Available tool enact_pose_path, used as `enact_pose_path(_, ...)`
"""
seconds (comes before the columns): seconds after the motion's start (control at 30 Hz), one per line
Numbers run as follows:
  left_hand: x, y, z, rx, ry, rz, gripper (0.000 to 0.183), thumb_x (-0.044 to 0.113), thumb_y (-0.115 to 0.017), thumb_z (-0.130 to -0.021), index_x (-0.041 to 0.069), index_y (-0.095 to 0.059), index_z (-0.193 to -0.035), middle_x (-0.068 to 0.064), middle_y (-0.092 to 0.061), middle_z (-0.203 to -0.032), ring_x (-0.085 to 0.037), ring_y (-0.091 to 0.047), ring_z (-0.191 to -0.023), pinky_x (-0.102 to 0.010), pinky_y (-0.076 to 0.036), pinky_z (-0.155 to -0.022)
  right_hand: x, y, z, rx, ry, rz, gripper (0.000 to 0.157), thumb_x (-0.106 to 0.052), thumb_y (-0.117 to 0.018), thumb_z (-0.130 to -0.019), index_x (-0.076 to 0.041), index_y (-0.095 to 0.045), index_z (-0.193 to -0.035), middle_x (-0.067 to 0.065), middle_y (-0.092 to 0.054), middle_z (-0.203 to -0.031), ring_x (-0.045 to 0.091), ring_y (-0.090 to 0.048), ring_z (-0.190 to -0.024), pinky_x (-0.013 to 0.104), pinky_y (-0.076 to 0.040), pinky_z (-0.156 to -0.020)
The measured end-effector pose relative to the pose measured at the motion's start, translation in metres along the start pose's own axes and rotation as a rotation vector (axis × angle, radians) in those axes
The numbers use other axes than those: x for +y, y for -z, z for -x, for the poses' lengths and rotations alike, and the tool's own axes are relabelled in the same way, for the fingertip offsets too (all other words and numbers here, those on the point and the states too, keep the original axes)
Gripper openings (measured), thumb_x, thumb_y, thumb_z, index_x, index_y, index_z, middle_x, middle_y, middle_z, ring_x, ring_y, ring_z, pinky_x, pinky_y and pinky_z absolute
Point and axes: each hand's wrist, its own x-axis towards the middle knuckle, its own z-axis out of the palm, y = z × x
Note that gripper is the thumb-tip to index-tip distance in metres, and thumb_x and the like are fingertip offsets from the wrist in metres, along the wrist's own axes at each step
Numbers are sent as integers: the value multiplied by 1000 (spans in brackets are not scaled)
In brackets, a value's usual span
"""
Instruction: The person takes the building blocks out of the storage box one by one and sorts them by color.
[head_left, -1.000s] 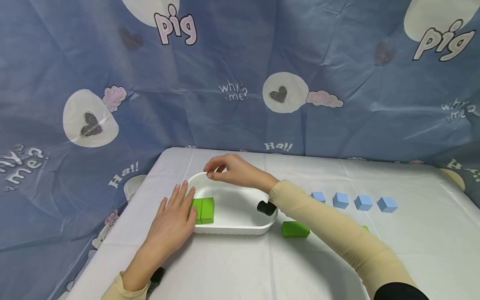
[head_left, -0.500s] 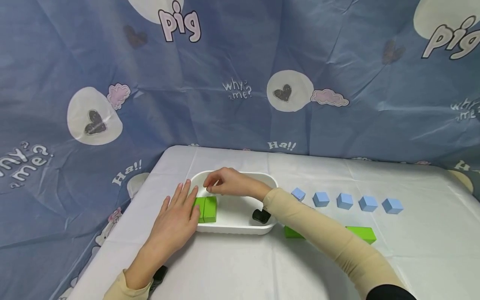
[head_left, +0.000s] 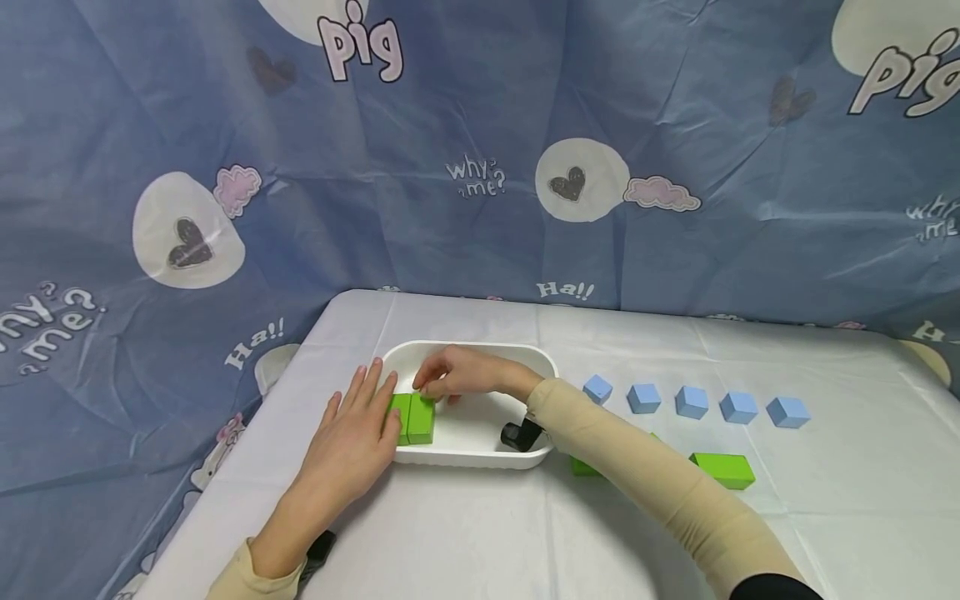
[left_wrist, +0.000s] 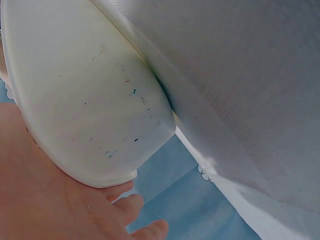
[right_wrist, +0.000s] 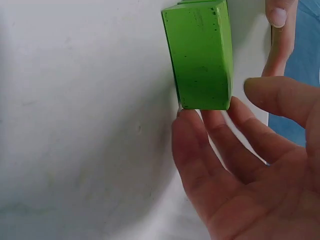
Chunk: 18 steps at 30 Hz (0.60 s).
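Two green rectangular blocks (head_left: 422,421) lie side by side at the left end of a white oval-ended tray (head_left: 480,459). My left hand (head_left: 348,433) lies against the tray's left end with its fingers spread and straight; in the left wrist view it borders the tray's outer wall (left_wrist: 85,100). Over the tray, my right hand (head_left: 465,372) is at the far end of the blocks. From the right wrist, the fingertips are at the end of a green block (right_wrist: 200,60), and the thumb stands apart from it. Whether the fingertips press on it I cannot tell.
Several light blue cubes (head_left: 692,402) form a row on the white tablecloth (head_left: 480,533) right of the tray. A green block (head_left: 723,471) lies nearer, and another (head_left: 583,468) is partly covered by the right sleeve. A blue printed cloth (head_left: 480,100) hangs behind the table.
My right hand has come down from above the tray's far rim toward the green blocks. The left hand keeps its place at the tray's end.
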Motion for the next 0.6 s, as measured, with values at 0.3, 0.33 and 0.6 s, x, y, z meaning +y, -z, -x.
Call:
enact_pose_path(0.3, 0, 0, 1, -3, 3, 6, 53, 28, -36, -104, 5, -36, -152, -14, -17, -162, -33, -13, -148, -63, -15, -112, 2, -1, 0, -65, -29, -7, 24, -5, -59, -92, 1, -70, -112, -1, -68, -87, 12, -62, -77, 29, -56, -71)
enact_pose_path(0.33, 0, 0, 1, -2, 3, 7, 53, 29, -37, -104, 5, -36, -152, -14, -17, -162, -33, -13, -148, -63, -15, -112, 2, -2, 0, -75, -32, -9, 23, -5, -59, -92, 1, -70, -112, -2, -67, -86, 13, -62, -77, 29, -55, -71)
enact_pose_path(0.6, -1, 0, 0, 3, -2, 5, 53, 28, -38, -104, 4, -38, -151, -15, -18, -162, -33, -13, -148, -63, -16, -111, 1, -6, -1, -110, -33, -51, 16, -6, -64, -92, 0, -72, -103, -4, -66, -84, 14, -60, -76, 30, -54, -71)
